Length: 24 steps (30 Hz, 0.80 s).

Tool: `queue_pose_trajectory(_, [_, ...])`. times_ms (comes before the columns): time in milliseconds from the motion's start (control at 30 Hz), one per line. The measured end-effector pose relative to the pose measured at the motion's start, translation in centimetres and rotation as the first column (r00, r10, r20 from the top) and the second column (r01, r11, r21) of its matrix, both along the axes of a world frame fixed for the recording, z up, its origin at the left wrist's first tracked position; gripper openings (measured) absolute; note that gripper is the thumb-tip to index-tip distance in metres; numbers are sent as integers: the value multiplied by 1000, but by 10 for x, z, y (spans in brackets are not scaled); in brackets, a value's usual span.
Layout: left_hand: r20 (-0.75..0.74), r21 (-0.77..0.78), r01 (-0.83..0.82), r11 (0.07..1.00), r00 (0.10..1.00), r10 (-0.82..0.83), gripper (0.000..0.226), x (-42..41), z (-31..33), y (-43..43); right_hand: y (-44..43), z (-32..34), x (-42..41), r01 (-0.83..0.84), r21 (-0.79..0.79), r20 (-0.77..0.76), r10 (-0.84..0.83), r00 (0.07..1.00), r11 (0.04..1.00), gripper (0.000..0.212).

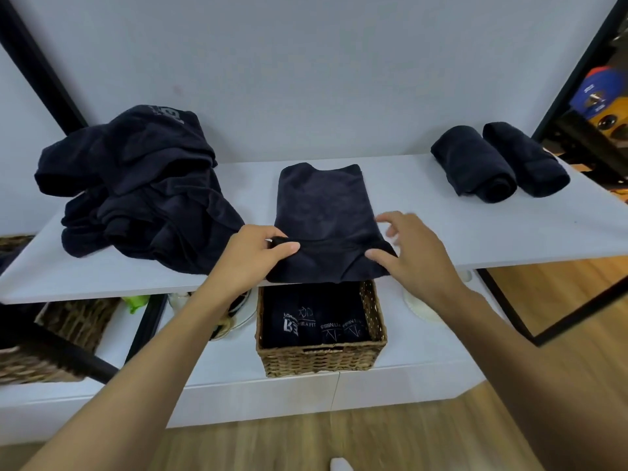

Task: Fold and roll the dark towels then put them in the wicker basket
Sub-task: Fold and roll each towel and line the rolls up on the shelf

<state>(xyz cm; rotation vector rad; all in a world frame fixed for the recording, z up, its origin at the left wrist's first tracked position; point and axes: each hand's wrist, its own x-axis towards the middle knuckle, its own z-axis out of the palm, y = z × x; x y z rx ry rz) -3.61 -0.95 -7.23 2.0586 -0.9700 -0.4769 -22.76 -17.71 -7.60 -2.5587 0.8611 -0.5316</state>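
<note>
Your left hand (258,254) pinches the folded towel (323,205) at its near edge by the shelf (475,226) lip; your right hand (413,256), released, thumbs its right corner.

White print is carried by the dark navy rolled towels (314,322) standing in the brown woven wicker basket (319,363). On the leftmost roll, large letters "BE" can be read under a smaller line too fine to make out. On the next roll, "FIT" is legible. On the two right rolls, "FITNESS" is seen upside down. Pale letters on the crumpled heap of dark navy towels (142,185) are partly hidden and cannot be read.
</note>
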Motion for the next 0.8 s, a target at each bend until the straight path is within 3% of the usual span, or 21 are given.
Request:
queue_pose_trajectory(33, [-7,14,-18,1000,1000,18,13,-1,1,-2,1,-3,-1,-69,-204,57,82,995,977,34])
queue_pose_trajectory(100, [5,46,-47,998,999,47,14,0,2,-7,2,-11,-3,-223,-511,101,315,944,830,34])
queue_pose_trajectory(167, [20,53,-75,996,997,74,16,1,1,-9,1,-16,-4,-356,-581,0,438,899,732,20])
queue_pose_trajectory(300, [92,78,-133,988,988,125,23,3,-1,-13,-3,-25,2,-459,-529,-240,393,888,714,43])
queue_pose_trajectory(400, [308,31,-124,992,945,109,25,-1,-7,-9,-10,-28,4,-448,-471,-234,382,894,760,44])
queue_pose_trajectory(467, [494,-59,15,998,869,16,20,-1,-14,-1,-13,-26,4,-436,-446,-191,392,900,782,35])
queue_pose_trajectory(600, [731,156,251,955,622,-282,52,6,-21,14,-18,-15,10,-422,-212,-111,407,907,882,21])
queue_pose_trajectory(633, [730,176,262,949,612,-304,50,8,-19,15,-20,-11,13,-425,-118,-108,414,904,898,18])
queue_pose_trajectory(800, [369,137,225,965,892,-260,21,20,4,-3,-31,13,25,-362,307,-88,405,910,880,16])
